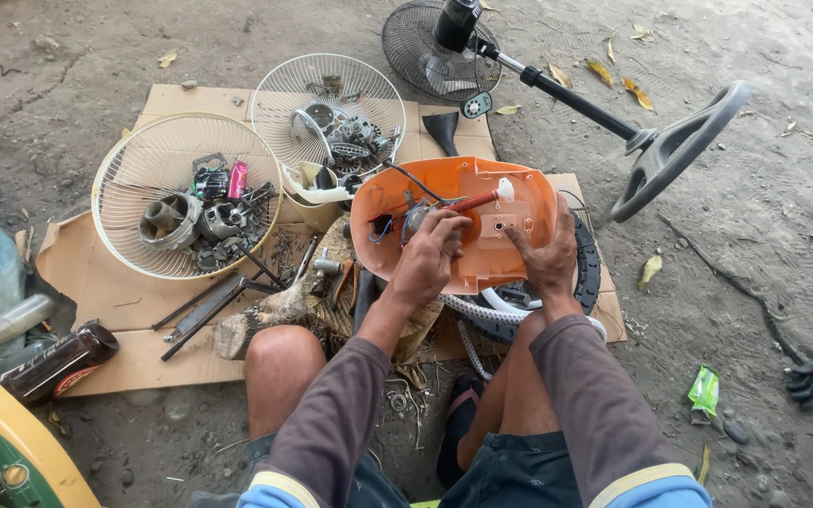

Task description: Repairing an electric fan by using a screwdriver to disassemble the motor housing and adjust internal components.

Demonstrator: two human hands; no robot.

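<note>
Bright orange is what you've got under your fingers, that orange housing [482, 202] at centre frame, with a white patch and a red-handled screwdriver [468, 200] across it. Your sleeves [576, 395] read dull brown, cuffed in yellow and blue at the bottom edge. Upper left, two cream-white wire fan guards [185, 193] hold grey metal bits and one pink piece. The cardboard [124, 301] beneath is tan. Top right, a black standing fan [444, 42] on grey dirt; lower right, a green wrapper [705, 390]
</note>
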